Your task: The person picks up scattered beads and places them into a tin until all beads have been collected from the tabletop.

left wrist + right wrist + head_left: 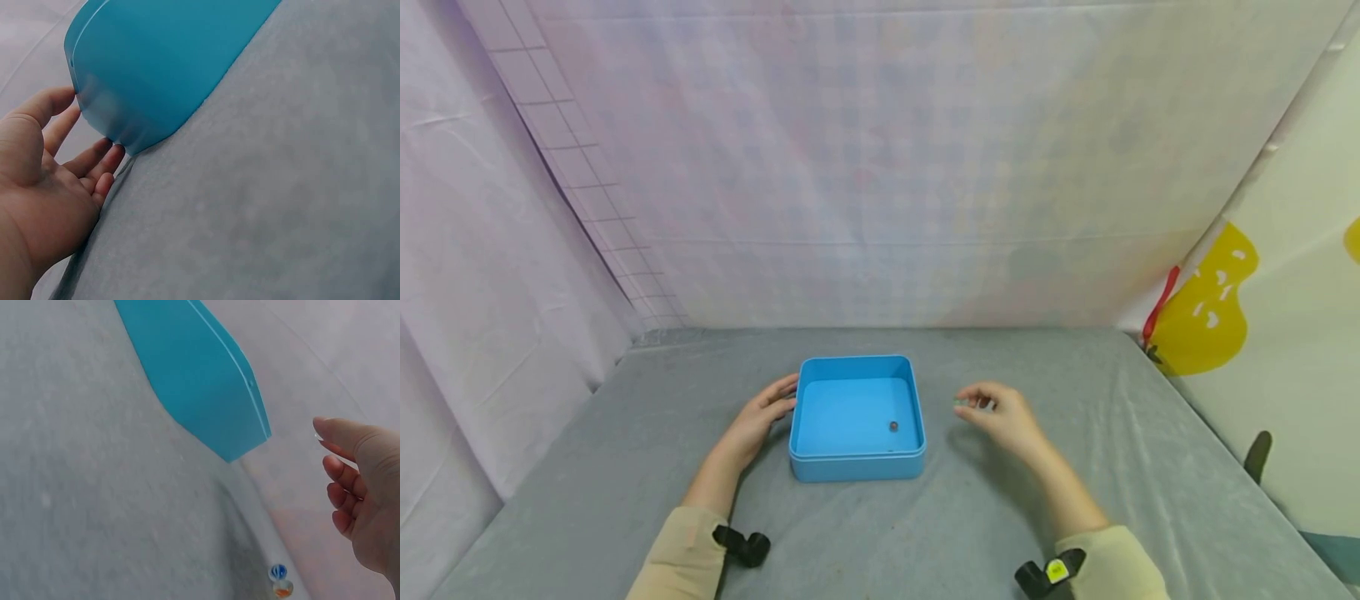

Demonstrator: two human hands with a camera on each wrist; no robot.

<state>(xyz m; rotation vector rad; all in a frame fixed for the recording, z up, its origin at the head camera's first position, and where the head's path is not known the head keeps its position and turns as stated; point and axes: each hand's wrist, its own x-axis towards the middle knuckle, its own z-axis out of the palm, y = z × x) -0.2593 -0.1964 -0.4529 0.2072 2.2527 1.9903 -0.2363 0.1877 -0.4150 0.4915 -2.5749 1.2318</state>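
A blue square box (857,468) stands open-topped on the grey cloth, with a small brownish marble (893,426) inside toward its front right. Fingertips of my left hand (757,425) touch the box's left wall, and the left wrist view shows them against the blue corner (119,106). To the right of the box, my right hand (1003,417) is raised above the cloth. Its thumb and forefinger pinch a small clear marble (318,437), mostly hidden by the fingertips. A blue-and-white marble (278,572) and an orange-and-clear marble (283,589) lie on the cloth in the right wrist view.
Grey cloth (865,550) covers the table. A pale checked curtain (880,167) hangs behind it, a white curtain (497,250) on the left, and a printed sheet (1285,333) with a yellow shape on the right.
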